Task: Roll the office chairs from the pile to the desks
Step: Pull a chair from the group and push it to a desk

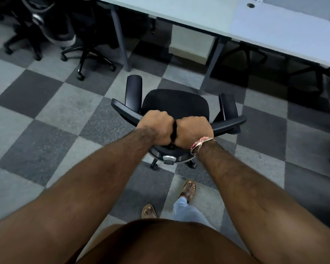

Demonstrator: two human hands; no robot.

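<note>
Together, left hand (156, 128) and right hand (192, 130) grip the chair (175, 105) backrest, near the desk (198, 14) edge.

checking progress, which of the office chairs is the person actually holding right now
The chair in the middle of the floor: both hands, left and right, grip its backrest top. The two chairs at upper left stand untouched.

The single head camera is looking steeply down and forward from the person's own height. It is taking in the checkered floor (46, 115) near below and the desks (198, 14) farther ahead.
</note>
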